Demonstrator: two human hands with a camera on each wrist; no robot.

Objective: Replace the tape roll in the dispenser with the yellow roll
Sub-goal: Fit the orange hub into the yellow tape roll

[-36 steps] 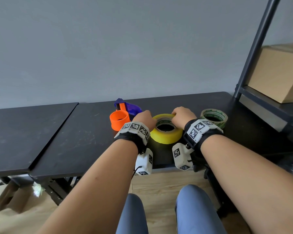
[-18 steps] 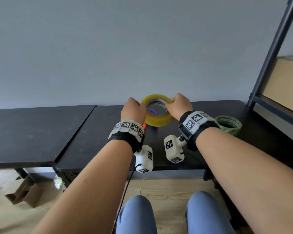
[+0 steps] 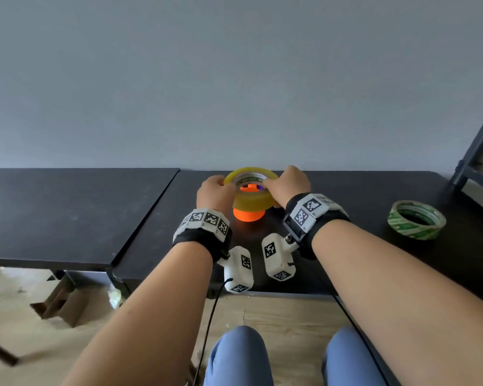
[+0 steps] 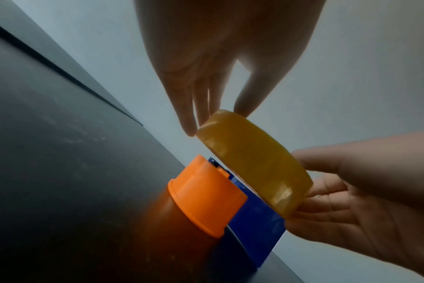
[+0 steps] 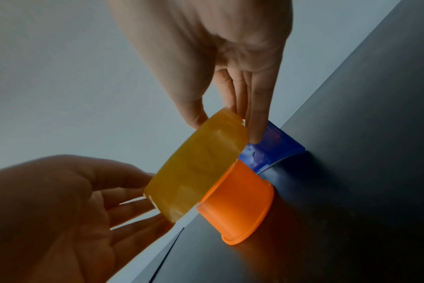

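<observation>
Both hands hold the yellow tape roll by its rim, slightly tilted, right over the dispenser's orange hub. My left hand pinches the roll's left side and my right hand pinches its right side. In the left wrist view the roll hangs just above the hub, which stands on the blue dispenser body. In the right wrist view the roll overlaps the top edge of the hub; I cannot tell whether they touch. Orange shows through the roll's core in the head view.
A green-printed tape roll lies flat on the black table to the right. A second black table adjoins on the left. A dark shelf frame rises at the far right, and the wall is close behind.
The yellow roll was lifted off the table by both hands and carried left and back, and it now hangs over the orange hub.
</observation>
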